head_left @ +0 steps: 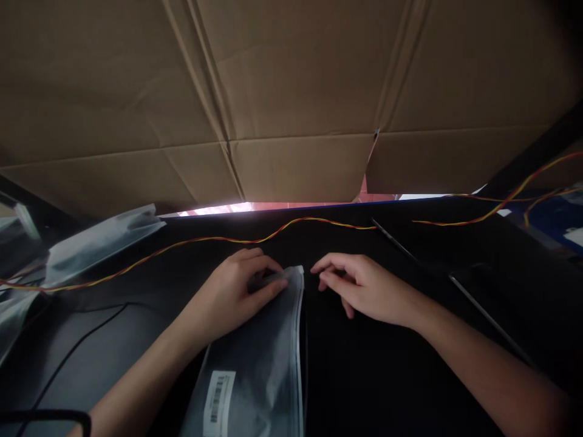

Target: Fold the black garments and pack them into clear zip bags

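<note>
A translucent plastic zip bag [259,358] with a white barcode label [218,400] lies on the black table [364,376], its zip edge toward the right. My left hand [243,288] pinches the far end of the bag between thumb and fingers near the top corner. Just right of that corner, my right hand [359,282] hovers with fingers loosely bent and apart, touching nothing. What the bag contains is too dim to make out.
A twisted red and yellow wire [209,240] runs across the back of the table. Another plastic bag [100,243] lies at the back left, near a thin black cable [82,340]. Dark flat objects with shiny edges [492,321] lie at right. Cardboard [291,91] stands behind.
</note>
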Tool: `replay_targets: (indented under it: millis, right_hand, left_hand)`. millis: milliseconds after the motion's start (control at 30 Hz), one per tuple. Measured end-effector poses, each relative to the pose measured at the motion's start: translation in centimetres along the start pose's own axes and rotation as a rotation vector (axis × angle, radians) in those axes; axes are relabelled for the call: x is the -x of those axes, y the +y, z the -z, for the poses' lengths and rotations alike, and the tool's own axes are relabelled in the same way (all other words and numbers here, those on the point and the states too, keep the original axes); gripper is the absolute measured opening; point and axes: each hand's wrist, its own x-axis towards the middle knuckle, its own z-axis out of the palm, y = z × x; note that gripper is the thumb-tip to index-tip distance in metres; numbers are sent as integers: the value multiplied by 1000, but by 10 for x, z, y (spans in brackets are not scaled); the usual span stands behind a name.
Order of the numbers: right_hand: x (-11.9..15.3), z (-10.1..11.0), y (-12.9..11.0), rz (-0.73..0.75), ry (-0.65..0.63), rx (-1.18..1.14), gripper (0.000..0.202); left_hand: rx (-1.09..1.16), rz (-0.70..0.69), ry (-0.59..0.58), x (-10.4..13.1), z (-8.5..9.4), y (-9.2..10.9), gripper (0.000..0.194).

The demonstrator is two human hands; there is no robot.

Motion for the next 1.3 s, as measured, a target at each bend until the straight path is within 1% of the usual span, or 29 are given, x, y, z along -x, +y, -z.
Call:
replay_targets:
  millis: [33, 167, 200, 267, 300, 367, 433, 500, 600, 667, 733, 800, 867, 933, 1033, 1133, 1200, 1300]
  right_hand:
    - [-1, -2, -1, -2, -9, -23, 22]
    - [-3, -7, 0, 6, -136, -162, 23]
    - [-3, -7, 2, 1, -172, -206, 26]
    - [-4, -8, 6, -19, -239, -273, 40]
    - [-5, -9, 8, -24, -250, -296, 47]
    - [-5, -15, 9, -17, -204, -313, 55]
    - [-3, -25, 6, 6, -106, -292, 58]
    - [1, -36, 2, 29, -30, -247, 58]
    - [6, -45, -3, 68, 10, -220, 53]
    - [7, -44, -5, 85, 8, -256, 55]
    - [4, -39, -5, 69, -46, -314, 58]
    - [0, -33, -5, 29, -108, -372, 52]
    - [-3, -28, -4, -7, -122, -407, 39]
    - [-5, -26, -4, -6, -90, -389, 35]
    - [-3, -29, -6, 78, -25, -278, 34]
    - [1, -32, -9, 144, 12, -215, 37]
    - [3, -33, -12, 142, -6, -225, 41]
    - [5, -36, -15, 134, -80, -278, 44]
  left_hand:
    - [32, 4, -6, 0, 1, 2, 24]
    - [133, 26, -20, 1, 0, 9, 21]
    - [155, 28, -18, 1, 0, 11, 20]
    - [190, 34, -1, 2, 0, 13, 19]
    - [202, 36, 12, 2, -1, 14, 18]
    - [216, 20, 35, 3, -1, 17, 16]
    - [226, -15, 39, 5, -3, 21, 16]
    - [227, -58, 43, 6, -6, 25, 18]
    - [148, -112, 111, 6, -7, 29, 20]
    - [124, -103, 118, 5, -6, 31, 20]
    - [186, -47, 54, 5, -4, 31, 19]
    - [283, 11, -13, 4, -3, 30, 19]
    - [367, 43, -46, 4, -3, 29, 19]
    - [420, 58, -44, 5, -5, 29, 18]
    - [445, 68, -32, 6, -8, 31, 17]
    - [458, 86, -22, 8, -9, 36, 23]
    - [477, 91, 4, 8, -10, 39, 28]
    - [468, 96, 74, 8, -12, 37, 28]
